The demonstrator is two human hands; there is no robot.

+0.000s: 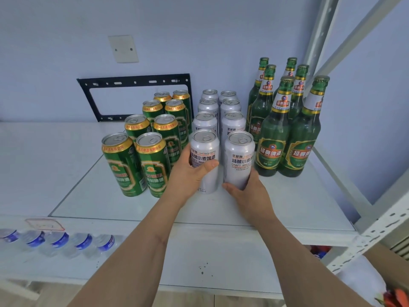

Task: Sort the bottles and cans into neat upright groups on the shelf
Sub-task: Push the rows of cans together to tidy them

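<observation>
On the white shelf (pixel 287 209) the left hand (pixel 188 177) wraps its grip around the front-left silver can (pixel 204 160), thumb across the label, while the right hand (pixel 247 191) cups its grip around the lower part of the front-right silver can (pixel 240 159); both cans stand upright, just beside each other. They head 2 rows of 4 silver cans, with 8 green cans (pixel 152 140) upright in 2 rows to the left and 6 green bottles (pixel 285 120) grouped upright to the right. Water bottles (pixel 57 241) lie on a lower level.
</observation>
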